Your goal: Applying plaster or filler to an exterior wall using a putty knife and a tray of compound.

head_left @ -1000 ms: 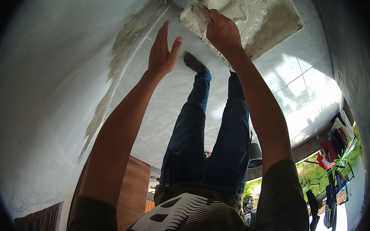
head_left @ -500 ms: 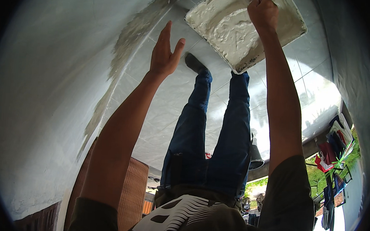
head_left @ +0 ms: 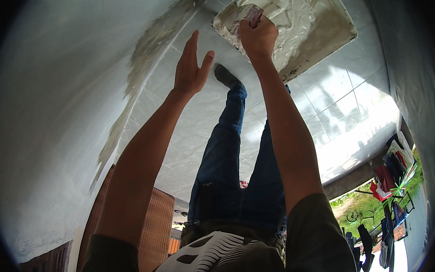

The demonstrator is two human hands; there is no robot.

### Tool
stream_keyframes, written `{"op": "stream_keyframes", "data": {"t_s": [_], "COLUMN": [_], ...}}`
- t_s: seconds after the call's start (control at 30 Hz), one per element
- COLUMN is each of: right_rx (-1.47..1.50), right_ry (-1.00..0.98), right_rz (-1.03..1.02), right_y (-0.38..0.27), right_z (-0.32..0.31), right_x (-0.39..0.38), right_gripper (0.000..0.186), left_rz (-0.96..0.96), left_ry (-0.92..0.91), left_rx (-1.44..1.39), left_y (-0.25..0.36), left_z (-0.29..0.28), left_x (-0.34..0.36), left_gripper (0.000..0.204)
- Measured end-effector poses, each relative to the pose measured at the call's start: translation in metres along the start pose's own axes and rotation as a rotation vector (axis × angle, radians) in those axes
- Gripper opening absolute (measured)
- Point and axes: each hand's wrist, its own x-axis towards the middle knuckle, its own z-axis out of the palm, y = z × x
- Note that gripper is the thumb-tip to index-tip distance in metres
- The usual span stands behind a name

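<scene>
My right hand (head_left: 259, 39) is closed round the brownish, paste-smeared handle of a trowel (head_left: 255, 16), over the left side of a shallow rectangular tray (head_left: 327, 54). Thick off-white plaster (head_left: 297, 16) fills much of the tray, heaped and swirled; a thinner smeared film covers its right part. The trowel's blade is mostly hidden by my hand and the plaster. My left hand (head_left: 189, 72) hovers beside the tray's left corner, fingers straight and thumb apart, holding nothing.
A pale wall (head_left: 60, 101) rises on the left, with a rough grey strip (head_left: 156, 42) along its base. Light floor tiles (head_left: 329, 108) lie below, where my foot (head_left: 226, 76) stands. A woven brown panel (head_left: 157, 227) is at lower left; hanging clothes (head_left: 395, 167) are at right.
My right hand has swept left and nearer with the trowel, across the tray, and the plaster's swirls have shifted. The tray moved slightly left. My left hand stays open, barely moved.
</scene>
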Motion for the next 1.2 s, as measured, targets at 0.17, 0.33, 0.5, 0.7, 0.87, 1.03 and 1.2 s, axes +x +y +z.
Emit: {"op": "stream_keyframes", "data": {"t_s": [0.17,0.33,0.5,0.7,0.87,1.03,1.2], "right_rx": [-0.114,-0.328,-0.470,-0.587,-0.558,-0.521,-0.448], "right_ry": [0.134,0.434,0.390,0.220,-0.028,-0.120,-0.123], "right_rz": [-0.058,-0.244,-0.363,-0.681,-0.710,-0.774,-0.720], "right_y": [0.013,0.037,-0.007,0.061,0.018,0.011,0.005], "right_z": [-0.011,-0.048,-0.057,-0.054,-0.037,-0.033,-0.033], "right_x": [0.070,0.145,0.133,0.124,0.043,0.001,-0.011], "right_gripper": [0.020,0.022,0.022,0.023,0.004,0.009,0.014], "left_rz": [-0.006,0.026,-0.011,0.013,-0.008,0.012,0.004], "left_ry": [-0.001,-0.002,0.005,-0.001,0.004,0.008,0.013], "left_rx": [0.030,-0.026,0.020,-0.024,-0.004,-0.033,-0.027], "left_y": [0.002,0.014,0.004,0.014,0.007,0.010,0.009], "left_z": [-0.001,0.014,-0.003,0.016,0.005,0.011,0.008], "left_x": [0.001,0.007,-0.004,0.005,-0.005,-0.004,-0.005], "left_gripper": [0.075,0.077,0.077,0.077,0.076,0.076,0.076]}}
